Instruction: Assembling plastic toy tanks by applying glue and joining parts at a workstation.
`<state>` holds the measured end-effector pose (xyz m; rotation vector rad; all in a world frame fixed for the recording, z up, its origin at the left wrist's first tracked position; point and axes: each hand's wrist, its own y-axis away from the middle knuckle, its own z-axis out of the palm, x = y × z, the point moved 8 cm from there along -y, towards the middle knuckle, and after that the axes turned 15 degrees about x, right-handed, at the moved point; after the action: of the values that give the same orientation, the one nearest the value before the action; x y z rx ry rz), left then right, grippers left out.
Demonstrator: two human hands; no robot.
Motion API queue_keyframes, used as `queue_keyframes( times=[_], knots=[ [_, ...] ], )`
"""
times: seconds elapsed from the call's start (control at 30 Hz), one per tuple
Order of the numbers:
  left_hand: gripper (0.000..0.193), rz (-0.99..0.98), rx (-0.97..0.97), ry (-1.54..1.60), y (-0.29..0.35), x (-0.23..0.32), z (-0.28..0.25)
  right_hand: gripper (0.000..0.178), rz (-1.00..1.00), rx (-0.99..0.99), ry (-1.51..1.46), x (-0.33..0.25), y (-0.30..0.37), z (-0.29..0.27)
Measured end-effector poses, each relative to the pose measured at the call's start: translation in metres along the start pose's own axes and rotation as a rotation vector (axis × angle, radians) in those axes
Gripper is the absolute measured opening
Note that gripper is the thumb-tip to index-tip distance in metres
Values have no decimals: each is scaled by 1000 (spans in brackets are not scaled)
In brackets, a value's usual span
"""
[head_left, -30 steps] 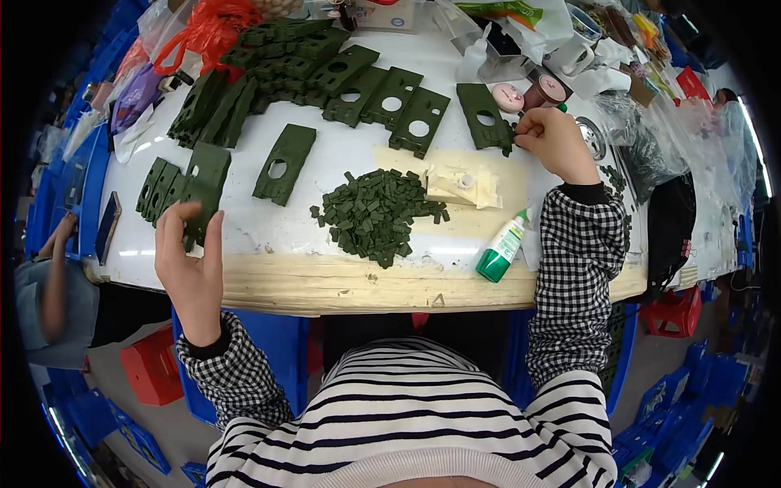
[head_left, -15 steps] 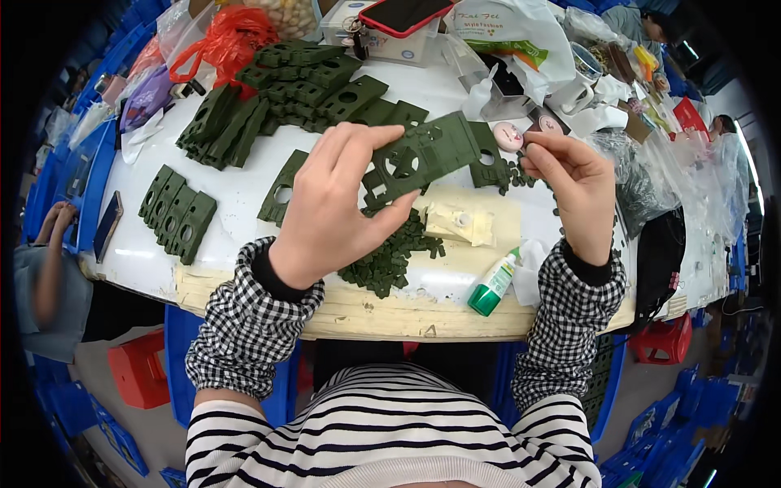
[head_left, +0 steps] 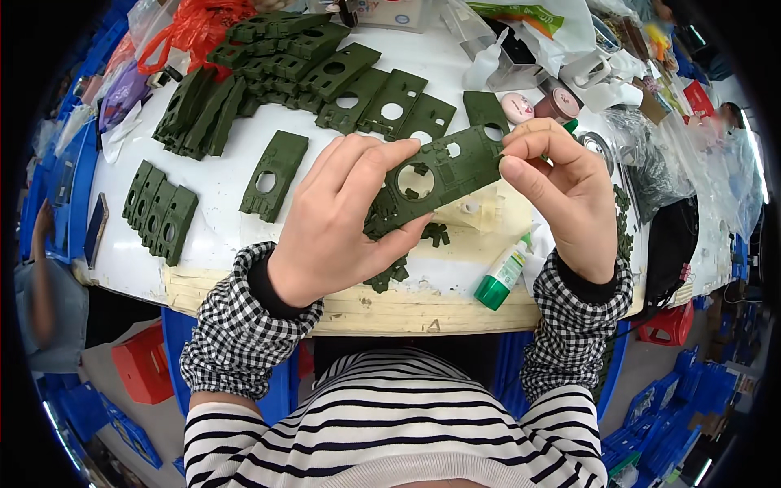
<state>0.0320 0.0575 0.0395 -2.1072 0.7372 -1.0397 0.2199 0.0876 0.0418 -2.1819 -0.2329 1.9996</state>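
Note:
My left hand (head_left: 333,215) grips a dark green plastic tank hull plate (head_left: 457,176) with one large round hole and a smaller one, held tilted above the table. Thumb and fingers clasp its left end. At the plate's right end my right hand (head_left: 569,191) is closed in a pinch, fingertips touching the edge. Whatever tiny piece they may hold is hidden. Under the plate, small green parts (head_left: 389,275) lie partly covered by my left hand. A pale yellow block (head_left: 480,213) sits behind the plate. Close to my right wrist lies a green-and-white glue bottle (head_left: 500,276).
Stacked green hull plates (head_left: 285,61) fill the far left, with a single plate (head_left: 274,175) nearer and a short row (head_left: 159,211) at the left. A red plastic bag (head_left: 195,32), clear bags (head_left: 643,138) and a white dropper bottle (head_left: 486,61) stand around the table's far side.
My right hand has come left and down, from apart to touching the plate's right end. The plate has shifted slightly right and down in my left hand. The view has tilted a little.

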Motion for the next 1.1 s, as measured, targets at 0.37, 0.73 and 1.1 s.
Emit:
queue_keyframes(
  times=[0.37,0.73,1.1],
  knots=[
    [58,11,-1,15,1,2,0,12,-2,-9,39,6,-1,2],
    [57,35,-8,10,4,7,4,12,-135,45,151,10,-2,8],
    [57,55,1,-7,5,9,5,12,-288,97,269,6,-1,11]
  ],
)
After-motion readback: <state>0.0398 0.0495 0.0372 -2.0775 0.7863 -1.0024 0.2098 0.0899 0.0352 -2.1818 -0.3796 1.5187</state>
